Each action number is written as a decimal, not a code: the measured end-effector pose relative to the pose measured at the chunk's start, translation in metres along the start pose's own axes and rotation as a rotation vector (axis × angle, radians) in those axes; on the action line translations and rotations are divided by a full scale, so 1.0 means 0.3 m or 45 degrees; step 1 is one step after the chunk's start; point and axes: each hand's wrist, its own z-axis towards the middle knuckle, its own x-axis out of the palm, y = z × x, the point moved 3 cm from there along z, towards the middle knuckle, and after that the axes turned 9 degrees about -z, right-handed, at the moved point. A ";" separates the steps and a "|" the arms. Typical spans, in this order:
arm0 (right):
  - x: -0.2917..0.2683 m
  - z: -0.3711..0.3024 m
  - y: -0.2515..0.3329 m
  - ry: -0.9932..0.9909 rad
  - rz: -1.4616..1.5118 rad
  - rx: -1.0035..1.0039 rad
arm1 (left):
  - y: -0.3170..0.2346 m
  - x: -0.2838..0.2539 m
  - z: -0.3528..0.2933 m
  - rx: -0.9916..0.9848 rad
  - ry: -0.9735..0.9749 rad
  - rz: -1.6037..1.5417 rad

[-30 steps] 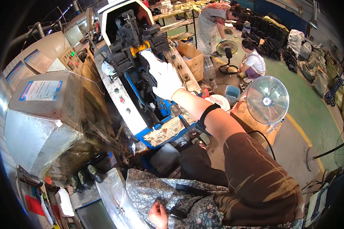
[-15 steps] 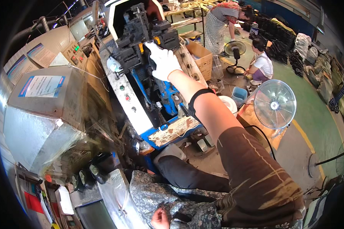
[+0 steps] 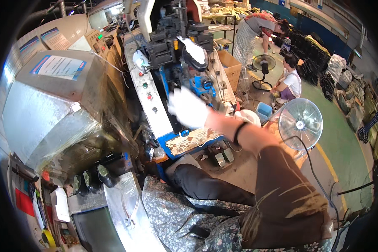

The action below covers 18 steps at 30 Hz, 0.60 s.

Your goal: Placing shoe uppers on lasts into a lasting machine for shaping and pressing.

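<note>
My right hand (image 3: pixel 189 110), in a white glove, is over the blue front part of a black and blue machine (image 3: pixel 159 46). Motion smears its fingers, so I cannot make out their pose or anything in them. Beyond the hand, a shoe piece with a white sole side and black rim (image 3: pixel 193 51) sits sole up among the machine's black clamps, apart from my glove. A row of buttons (image 3: pixel 149 96) runs along the pale panel left of the hand. My left hand is out of view.
A metal hood (image 3: pixel 42 109) stands at the left, with several dark shoe forms (image 3: pixel 106 175) below it. Foot pedals (image 3: pixel 224 158) lie under the machine. A standing fan (image 3: pixel 300 124) is at the right, a cardboard box (image 3: pixel 230 69) behind the machine. Two people work farther back.
My right hand has drawn back from the machine's clamps toward me, uncovering the white-soled shoe piece. My bare left hand, earlier at the lower edge, has left the view. The view has shifted slightly.
</note>
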 end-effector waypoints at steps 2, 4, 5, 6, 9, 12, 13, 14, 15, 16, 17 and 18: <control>0.063 -0.151 0.302 0.277 0.520 0.155 | 0.002 -0.011 0.006 0.019 -0.001 0.009; 0.112 -0.335 0.562 0.223 0.538 -0.057 | 0.001 -0.023 0.011 0.043 -0.005 0.018; 0.139 -0.412 0.648 0.184 0.667 -0.025 | 0.000 -0.027 0.011 0.053 -0.003 0.030; 0.177 -0.460 0.712 0.207 0.715 -0.013 | 0.001 -0.031 0.014 0.062 0.003 0.040; 0.233 -0.543 0.793 0.032 0.818 0.161 | 0.006 -0.039 0.020 0.083 0.014 0.052; 0.247 -0.520 0.799 0.030 0.912 0.267 | 0.004 -0.046 0.032 0.126 0.030 0.063; 0.244 -0.503 0.817 0.108 0.826 0.114 | 0.004 -0.048 0.036 0.134 0.029 0.065; 0.241 -0.488 0.834 0.185 0.732 -0.040 | 0.003 -0.050 0.040 0.145 0.033 0.065; 0.236 -0.480 0.845 0.218 0.675 -0.096 | 0.003 -0.052 0.043 0.150 0.032 0.064; 0.232 -0.474 0.852 0.220 0.679 -0.108 | 0.002 -0.053 0.049 0.155 0.036 0.072; 0.231 -0.475 0.855 0.254 0.663 -0.094 | 0.000 -0.055 0.051 0.162 0.042 0.078; 0.238 -0.480 0.852 0.327 0.658 -0.013 | -0.002 -0.054 0.056 0.165 0.047 0.084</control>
